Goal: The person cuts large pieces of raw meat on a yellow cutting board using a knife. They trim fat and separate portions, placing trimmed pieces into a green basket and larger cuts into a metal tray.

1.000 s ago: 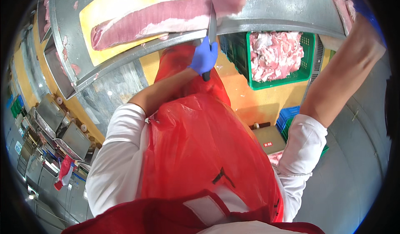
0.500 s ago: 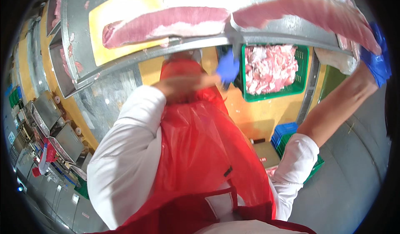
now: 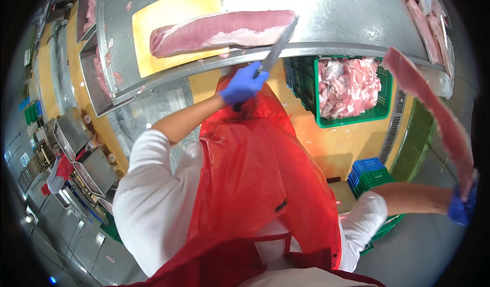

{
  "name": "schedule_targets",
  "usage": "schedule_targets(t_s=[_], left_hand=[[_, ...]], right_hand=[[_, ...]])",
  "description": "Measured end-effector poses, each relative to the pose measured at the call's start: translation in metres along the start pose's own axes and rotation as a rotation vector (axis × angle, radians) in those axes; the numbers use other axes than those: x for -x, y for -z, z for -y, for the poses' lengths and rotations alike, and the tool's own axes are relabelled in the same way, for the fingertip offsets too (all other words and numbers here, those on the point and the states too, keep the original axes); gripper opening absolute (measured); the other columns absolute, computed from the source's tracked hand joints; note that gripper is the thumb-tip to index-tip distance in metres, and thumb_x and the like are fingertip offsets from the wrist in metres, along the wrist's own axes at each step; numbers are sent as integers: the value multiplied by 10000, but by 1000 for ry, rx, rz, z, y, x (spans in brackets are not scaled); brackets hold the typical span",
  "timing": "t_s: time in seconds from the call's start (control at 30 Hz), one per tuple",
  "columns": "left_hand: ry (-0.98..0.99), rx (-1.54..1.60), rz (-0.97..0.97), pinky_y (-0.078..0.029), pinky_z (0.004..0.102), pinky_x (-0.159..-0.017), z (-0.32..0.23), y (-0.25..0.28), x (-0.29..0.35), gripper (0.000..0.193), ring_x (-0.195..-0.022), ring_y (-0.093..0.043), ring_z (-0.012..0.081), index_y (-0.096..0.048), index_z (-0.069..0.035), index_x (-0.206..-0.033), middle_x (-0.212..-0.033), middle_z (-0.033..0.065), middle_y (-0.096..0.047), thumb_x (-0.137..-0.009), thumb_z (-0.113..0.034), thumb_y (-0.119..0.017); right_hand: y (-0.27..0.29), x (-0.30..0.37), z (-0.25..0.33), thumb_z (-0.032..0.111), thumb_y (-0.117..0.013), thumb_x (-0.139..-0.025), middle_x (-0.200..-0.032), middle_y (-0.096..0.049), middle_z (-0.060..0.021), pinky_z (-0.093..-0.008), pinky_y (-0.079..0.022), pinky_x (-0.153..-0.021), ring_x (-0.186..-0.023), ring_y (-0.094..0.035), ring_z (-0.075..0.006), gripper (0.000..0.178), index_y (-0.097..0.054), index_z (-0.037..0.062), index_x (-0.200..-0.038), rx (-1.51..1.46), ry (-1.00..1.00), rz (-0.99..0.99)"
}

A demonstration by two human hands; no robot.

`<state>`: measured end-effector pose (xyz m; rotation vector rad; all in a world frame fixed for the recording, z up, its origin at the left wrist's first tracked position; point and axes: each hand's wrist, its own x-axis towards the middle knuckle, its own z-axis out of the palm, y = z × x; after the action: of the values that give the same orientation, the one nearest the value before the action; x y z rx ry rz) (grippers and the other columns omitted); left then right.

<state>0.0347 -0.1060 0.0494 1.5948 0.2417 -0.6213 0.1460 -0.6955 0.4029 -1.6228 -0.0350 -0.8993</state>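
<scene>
A long loin of raw meat (image 3: pixel 219 30) lies across the yellow cutting board (image 3: pixel 144 65) and onto the metal table (image 3: pixel 332 11). My left hand (image 3: pixel 245 86), in a blue glove, is closed on a knife (image 3: pixel 279 44). Its blade points up and right over the table's edge, and its tip is by the loin's right end. Far out to the right, my gloved right hand (image 3: pixel 463 205) grips the lower end of a long strip of meat (image 3: pixel 439 105). That strip stretches up and left, off the table, its free end near the green crate.
Meat trimmings (image 3: pixel 349 85) fill a green crate (image 3: pixel 390 95) below the table's front edge. More meat pieces (image 3: pixel 426 24) lie at the table's right end. Metal trays (image 3: pixel 92 80) with meat stand at the left. Blue (image 3: pixel 365 169) and green crates sit on the floor at lower right.
My right hand has swung down, carrying the meat strip off the table to the right. My left hand has moved left, and its knife now points toward the loin's right end.
</scene>
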Motion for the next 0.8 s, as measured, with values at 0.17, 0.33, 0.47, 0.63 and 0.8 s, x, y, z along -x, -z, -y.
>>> schedule_targets(t_s=[0.17,0.33,0.47,0.63,0.8], left_hand=[[17,49,-486,-420,266,-483,5,69,51,201,-535,-488,87,-532,-54,-963,-661,20,-524,-1002,-249,-557],[-2,-130,-651,-469,294,-569,52,125,90,223,-623,-556,126,-521,-24,-1049,-745,55,-581,-1016,-244,-534],[-59,-310,-494,-492,386,-632,83,165,65,248,-659,-631,270,-523,-21,-1066,-767,138,-630,-1018,-263,-493],[-311,-626,-376,-482,510,-664,61,198,19,296,-772,-649,436,-523,-30,-1099,-809,232,-664,-1018,-306,-451],[-249,-903,-219,-489,556,-694,25,203,-4,317,-774,-639,458,-530,-39,-1102,-804,253,-663,-1014,-321,-414]], right_hand=[[-8,335,-203,140,-639,-865,-868,-616,-66,-315,-505,-742,-770,-583,-197,105,-633,35,-867,719,-530,-37],[-137,499,-182,124,-779,-822,-1212,-648,-165,-384,-469,-988,-1108,-612,-260,478,-616,-25,-1245,537,-779,551],[-296,490,-162,129,-775,-776,-1297,-600,-173,-419,-429,-1056,-1219,-553,-335,549,-596,33,-1286,379,-150,902],[-414,462,-205,332,-813,-616,-1502,-369,-201,-547,-238,-1158,-1401,-328,-393,946,-429,133,-1457,750,122,1056],[-410,465,-215,407,-775,-662,-1528,-324,-247,-565,-180,-1179,-1439,-273,-411,924,-425,88,-1455,934,122,1047]])
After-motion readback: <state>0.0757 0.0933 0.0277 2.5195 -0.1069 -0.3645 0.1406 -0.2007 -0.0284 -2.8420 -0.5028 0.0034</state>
